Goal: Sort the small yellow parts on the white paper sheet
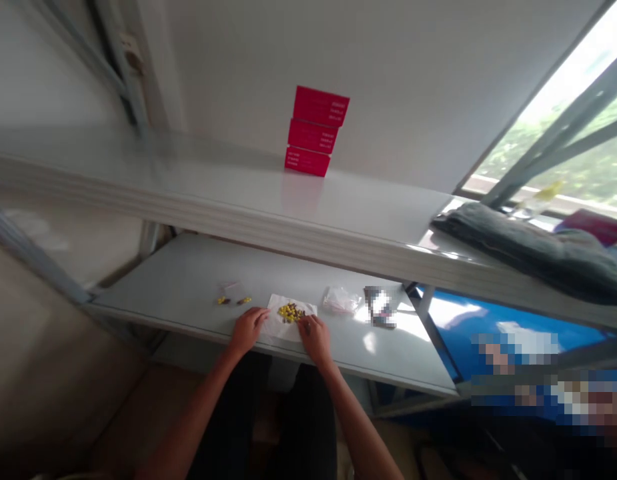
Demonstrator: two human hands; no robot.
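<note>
A white paper sheet (275, 327) lies on the lower shelf in front of me, bearing a heap of small yellow and dark brown pieces (290, 312), too small to name surely. My left hand (249, 329) rests at the sheet's left edge, its fingers loosely bent and a little apart. At the heap's right side is my right hand (315, 339), fingertips brought together; whatever they pinch is hidden. Left of the sheet, two little groups of similar pieces (244, 301) lie beside a small clear plastic bag (231, 287).
Clear plastic bags (341, 301) and a blurred-out object (381, 307) lie to the right on the lower shelf (178, 280). Above, the upper shelf (213, 180) carries three stacked red boxes (314, 135) and a dark grey cloth bundle (528, 250). A pixelated area covers the lower right.
</note>
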